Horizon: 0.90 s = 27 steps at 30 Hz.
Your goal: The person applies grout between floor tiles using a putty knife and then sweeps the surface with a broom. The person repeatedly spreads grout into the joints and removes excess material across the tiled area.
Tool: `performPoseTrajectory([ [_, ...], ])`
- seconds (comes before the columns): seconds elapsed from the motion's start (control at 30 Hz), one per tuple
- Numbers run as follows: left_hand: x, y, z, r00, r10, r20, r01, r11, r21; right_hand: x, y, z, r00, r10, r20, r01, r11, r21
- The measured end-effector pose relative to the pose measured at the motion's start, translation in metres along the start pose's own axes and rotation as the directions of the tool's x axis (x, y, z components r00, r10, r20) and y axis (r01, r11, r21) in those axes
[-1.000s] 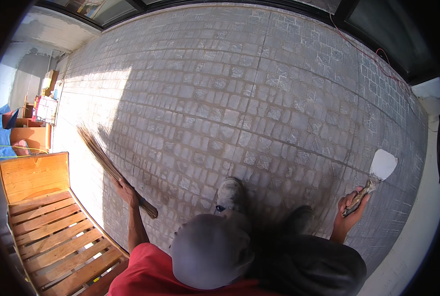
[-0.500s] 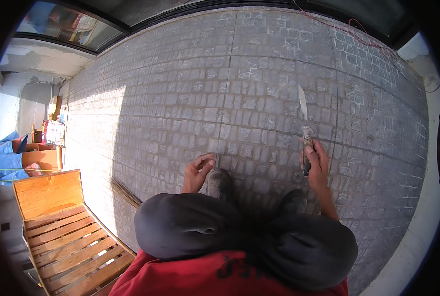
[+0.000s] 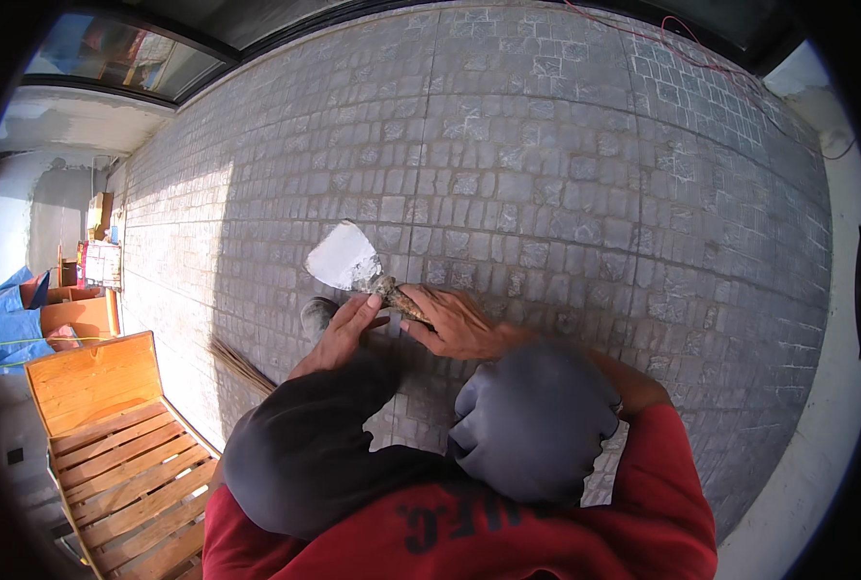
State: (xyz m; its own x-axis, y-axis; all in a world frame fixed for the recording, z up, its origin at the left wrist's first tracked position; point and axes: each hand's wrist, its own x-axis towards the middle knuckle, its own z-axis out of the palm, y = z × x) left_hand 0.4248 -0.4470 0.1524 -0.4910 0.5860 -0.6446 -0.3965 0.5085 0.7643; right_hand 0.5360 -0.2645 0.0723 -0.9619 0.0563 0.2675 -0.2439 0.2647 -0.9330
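Note:
A trowel with a broad pale blade and a crusted, mottled handle is held low in front of me, over the grey stone floor. My right hand wraps round its handle from the right. The thumb and fingertips of my left hand close in at the neck, where the blade meets the handle, and seem to touch it. The blade points up and to the left, its flat face showing. Just below it, the toe of my left shoe peeks out beside my left hand.
Stone paving stretches out ahead, sunlit at left. A slatted wooden bed frame stands at lower left, with a bundle of thin sticks beside it. Beyond are a blue tarp and boxes. A red cable lies at the far right.
My right hand has brought the trowel leftward across my body and turned its blade face into view. My left hand has met it at the neck. My knees have shifted.

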Motion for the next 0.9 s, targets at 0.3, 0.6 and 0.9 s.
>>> performPoseTrajectory([
  [0.3, 0.061, -0.004, -0.059, 0.981, 0.117, -0.154, -0.157, 0.945, -0.286, 0.027, 0.014, 0.004, 0.958, 0.251, 0.139, -0.264, 0.961, 0.083],
  [0.6, 0.193, 0.074, -0.218, 0.980, 0.181, -0.077, -0.171, 0.977, 0.127, -0.041, 0.035, -0.046, 0.631, 0.754, 0.179, -0.648, 0.387, 0.656],
  [0.9, 0.248, 0.133, -0.189, 0.970, 0.223, 0.097, -0.227, 0.973, 0.035, -0.004, -0.047, 0.019, 0.751, 0.622, 0.222, -0.469, 0.267, 0.842],
])
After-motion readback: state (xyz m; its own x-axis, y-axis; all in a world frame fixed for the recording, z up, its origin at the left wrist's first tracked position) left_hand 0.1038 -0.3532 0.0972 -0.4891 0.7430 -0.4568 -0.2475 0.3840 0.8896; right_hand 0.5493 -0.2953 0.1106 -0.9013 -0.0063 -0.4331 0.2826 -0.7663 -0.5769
